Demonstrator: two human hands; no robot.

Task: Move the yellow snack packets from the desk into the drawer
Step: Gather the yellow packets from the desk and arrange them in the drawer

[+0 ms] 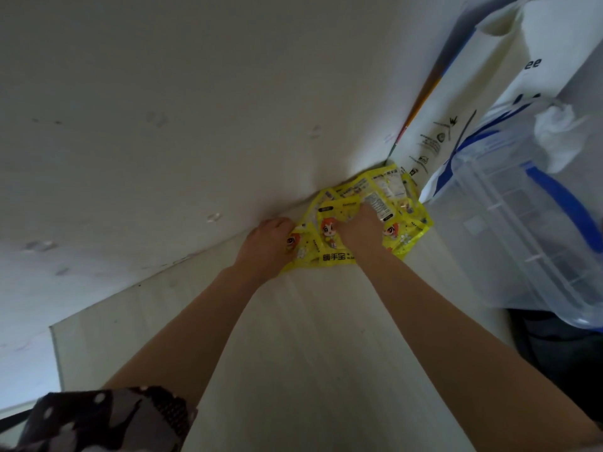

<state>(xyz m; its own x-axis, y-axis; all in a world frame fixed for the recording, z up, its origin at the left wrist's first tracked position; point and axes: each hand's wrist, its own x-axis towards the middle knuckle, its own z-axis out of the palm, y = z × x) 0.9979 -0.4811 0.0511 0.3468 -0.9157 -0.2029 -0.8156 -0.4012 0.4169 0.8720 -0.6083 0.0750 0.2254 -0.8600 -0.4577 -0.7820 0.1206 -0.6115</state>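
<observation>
Where hands meet — crinkly yellow packets

We could not see the fingertips of the left hand or the right hand; they were buried in the pile of yellow snack packets, whose small print was too blurred to read. The clear plastic storage box and the white paper bag were cut off by the right edge.
</observation>
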